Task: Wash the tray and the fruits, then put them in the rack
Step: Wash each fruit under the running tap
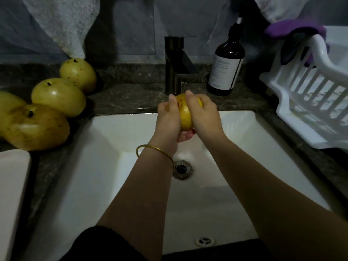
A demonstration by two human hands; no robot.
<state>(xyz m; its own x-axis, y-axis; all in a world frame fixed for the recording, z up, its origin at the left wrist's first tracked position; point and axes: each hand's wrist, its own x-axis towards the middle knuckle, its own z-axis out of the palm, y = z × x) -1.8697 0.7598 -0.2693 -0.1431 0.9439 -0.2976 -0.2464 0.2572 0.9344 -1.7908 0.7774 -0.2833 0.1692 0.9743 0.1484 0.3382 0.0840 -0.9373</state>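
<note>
A yellow fruit (185,114) is held under the running tap (178,65), over the white sink (105,140). My left hand (168,119) wraps it from the left and below. My right hand (204,113) grips it from the right, fingers curled over its top. Several more yellow fruits lie on the dark counter at the left: one at the back (78,74), one in the middle (58,97), one in front (35,127). A white rack (308,102) stands on the counter at the right. The edge of a white tray (13,194) shows at the lower left.
A brown pump bottle (226,66) stands right of the tap. A purple cloth (295,29) hangs over the rack's far rim. The drain (182,169) lies in the middle of the basin. Pale towels hang on the wall behind.
</note>
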